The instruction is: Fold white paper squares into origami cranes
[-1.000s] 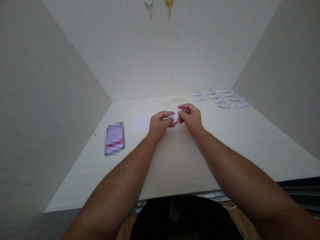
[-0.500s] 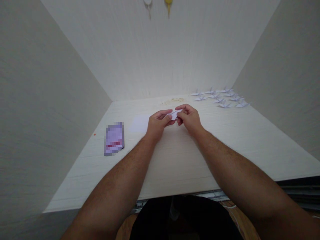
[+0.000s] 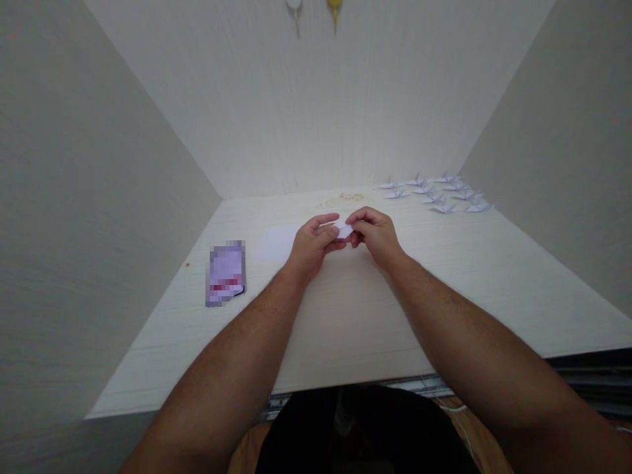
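Note:
A small folded piece of white paper (image 3: 344, 231) is held between my two hands, above the middle of the table. My left hand (image 3: 314, 243) pinches its left side between thumb and lower fingers, the index finger stretched out above it. On the right side, my right hand (image 3: 374, 234) grips the paper's edge with thumb and fingertips. Part of the paper is hidden behind the fingers. White paper sheets (image 3: 272, 243) lie flat on the table, just left of my left hand and partly covered by it.
Several folded white paper cranes (image 3: 434, 197) stand at the back right of the table (image 3: 355, 322). A purple item (image 3: 226, 270), blurred out, lies at the left. Walls enclose the table at the back and both sides. Two hooks (image 3: 334, 8) hang on the back wall.
My left index finger has lifted away from the folded paper. My right fingers have shifted slightly along its edge, and the paper sits a little differently between the hands.

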